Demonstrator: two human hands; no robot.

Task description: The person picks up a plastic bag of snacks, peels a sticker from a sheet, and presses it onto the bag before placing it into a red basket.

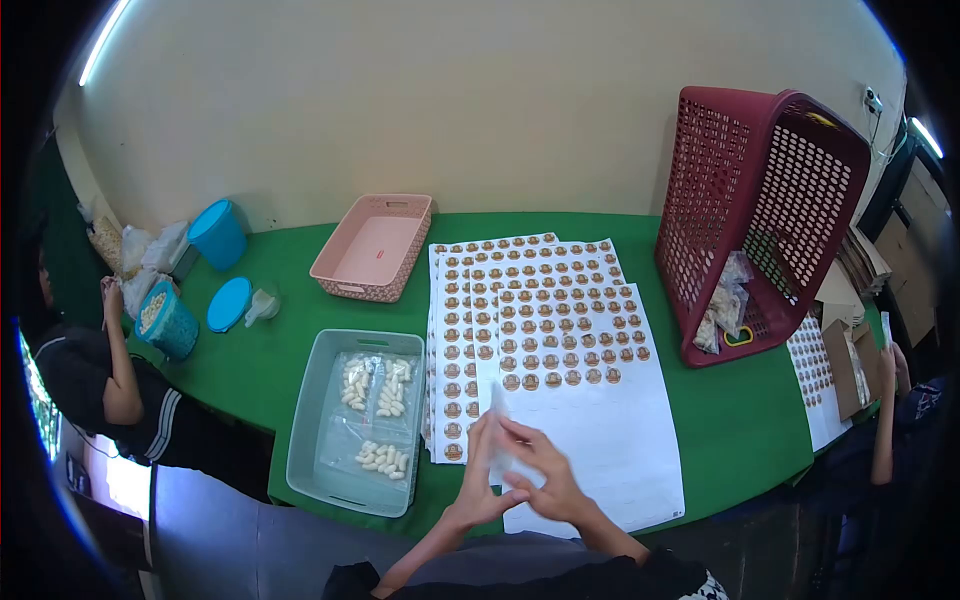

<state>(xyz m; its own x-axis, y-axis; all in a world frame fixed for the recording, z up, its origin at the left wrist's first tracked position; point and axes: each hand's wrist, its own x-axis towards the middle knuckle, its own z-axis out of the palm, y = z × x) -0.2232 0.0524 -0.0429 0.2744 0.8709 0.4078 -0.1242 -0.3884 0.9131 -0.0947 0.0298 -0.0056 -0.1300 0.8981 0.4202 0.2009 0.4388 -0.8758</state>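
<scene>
My left hand (478, 480) holds a clear plastic bag (499, 400) upright and nearly edge-on, above the sticker sheets. The fingers of my right hand (548, 475) are bent around the bag's other side, with the fingertips against it. What the bag contains is hard to make out. Beneath my hands lies a white sheet of round brown stickers (600, 430), its lower part bare of stickers. To the left, a grey-green tray (305, 440) contains clear bags of white, capsule-shaped pieces (382, 458).
More sticker sheets (453, 330) lie under the front one. A pink basket (330, 270) is behind the tray. A tall maroon basket (700, 190) lies on its side at right, with filled bags (727, 305) inside. Blue tubs (217, 235) stand at left. People work at both ends.
</scene>
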